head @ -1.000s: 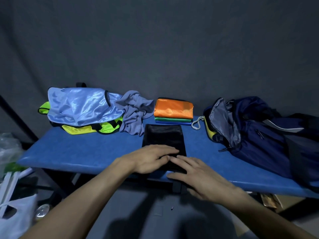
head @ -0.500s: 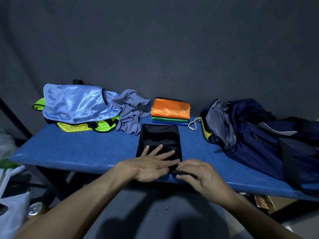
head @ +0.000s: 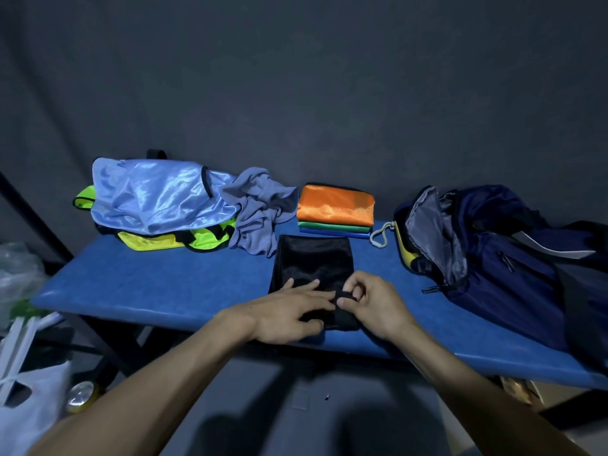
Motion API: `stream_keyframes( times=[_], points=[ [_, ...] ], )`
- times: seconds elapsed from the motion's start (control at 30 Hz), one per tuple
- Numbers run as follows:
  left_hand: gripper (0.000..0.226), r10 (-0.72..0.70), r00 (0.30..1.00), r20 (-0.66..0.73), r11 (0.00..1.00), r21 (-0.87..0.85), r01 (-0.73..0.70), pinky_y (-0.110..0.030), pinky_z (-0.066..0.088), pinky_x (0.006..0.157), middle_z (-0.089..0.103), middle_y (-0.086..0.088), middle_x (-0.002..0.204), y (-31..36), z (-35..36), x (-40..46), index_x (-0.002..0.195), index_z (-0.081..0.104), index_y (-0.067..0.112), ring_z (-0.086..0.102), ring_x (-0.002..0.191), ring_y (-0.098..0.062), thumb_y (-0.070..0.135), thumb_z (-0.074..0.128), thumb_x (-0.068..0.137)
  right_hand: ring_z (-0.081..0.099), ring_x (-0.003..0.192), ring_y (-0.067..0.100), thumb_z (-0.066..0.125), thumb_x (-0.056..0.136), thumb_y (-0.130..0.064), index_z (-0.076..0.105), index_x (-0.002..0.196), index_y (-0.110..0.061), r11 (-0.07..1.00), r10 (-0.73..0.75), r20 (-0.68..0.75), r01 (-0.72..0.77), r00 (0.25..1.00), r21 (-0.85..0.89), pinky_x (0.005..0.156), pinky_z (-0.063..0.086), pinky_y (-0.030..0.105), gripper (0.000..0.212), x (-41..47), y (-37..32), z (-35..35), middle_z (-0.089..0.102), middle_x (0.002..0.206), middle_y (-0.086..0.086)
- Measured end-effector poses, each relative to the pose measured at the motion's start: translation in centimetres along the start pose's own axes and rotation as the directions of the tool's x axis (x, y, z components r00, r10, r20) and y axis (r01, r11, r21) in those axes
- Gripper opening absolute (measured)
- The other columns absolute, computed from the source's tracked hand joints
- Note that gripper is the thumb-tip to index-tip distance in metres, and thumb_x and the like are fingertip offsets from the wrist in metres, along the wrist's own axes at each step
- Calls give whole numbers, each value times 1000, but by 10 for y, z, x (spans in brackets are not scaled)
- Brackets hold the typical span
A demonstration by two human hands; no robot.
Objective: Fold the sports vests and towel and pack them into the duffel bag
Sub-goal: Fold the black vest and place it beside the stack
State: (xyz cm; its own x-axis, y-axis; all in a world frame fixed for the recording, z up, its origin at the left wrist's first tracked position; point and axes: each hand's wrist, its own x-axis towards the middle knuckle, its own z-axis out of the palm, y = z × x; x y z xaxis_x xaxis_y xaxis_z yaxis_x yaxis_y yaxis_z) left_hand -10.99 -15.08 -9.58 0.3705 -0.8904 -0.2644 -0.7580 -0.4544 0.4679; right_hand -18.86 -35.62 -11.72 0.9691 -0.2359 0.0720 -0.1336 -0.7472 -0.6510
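on a blue desk (head: 158,284), the left hand (head: 289,311) presses flat on a black vest (head: 314,261) at 6 o'clock; the right hand (head: 368,299) pinches its near edge. open navy duffel bag (head: 493,255) at 3 o'clock.

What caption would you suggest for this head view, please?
Left hand flattens a black vest while the right hand pinches its near edge.

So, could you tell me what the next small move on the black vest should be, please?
Probably fold its near end away over the rest: the right hand pinches that edge, the left hand lies flat on the black vest, which still lies long on the bench.
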Motion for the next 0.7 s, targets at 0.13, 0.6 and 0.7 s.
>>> stream_keyframes(
  times=[0.13, 0.6, 0.7],
  points=[
    [51, 19, 1000, -12, 1000, 11, -19, -48, -7, 127, 12, 19, 168, -3, 2, 0, 155, 39, 28, -7, 155, -6, 32, 45, 105, 49, 76, 8, 79, 83, -17, 57, 84, -25, 955, -268, -11, 265, 963, -133, 68, 44, 33, 23, -1, -1, 0, 49, 80, -11],
    [28, -183, 859, -478, 982, -44, 185, -27, 45, 76, 68, 11, 95, -45, -29, -80, 99, 64, 26, 57, 80, -4, 2, 59, 86, 50, 104, 19, 42, 100, -57, 67, 113, -19, 706, -339, 301, 452, 891, -545, 85, 34, 34, 47, -23, -24, -12, 56, 105, -4],
    [37, -252, 930, -268, 967, -103, 233, -27, 49, 70, 64, 16, 86, -40, -17, -103, 105, 54, 29, 56, 72, 0, 8, 66, 76, 50, 105, 21, 42, 102, -54, 65, 113, -17, 696, -331, 319, 458, 888, -554, 87, 34, 35, 45, -25, -28, -12, 53, 107, -2]
  ],
)
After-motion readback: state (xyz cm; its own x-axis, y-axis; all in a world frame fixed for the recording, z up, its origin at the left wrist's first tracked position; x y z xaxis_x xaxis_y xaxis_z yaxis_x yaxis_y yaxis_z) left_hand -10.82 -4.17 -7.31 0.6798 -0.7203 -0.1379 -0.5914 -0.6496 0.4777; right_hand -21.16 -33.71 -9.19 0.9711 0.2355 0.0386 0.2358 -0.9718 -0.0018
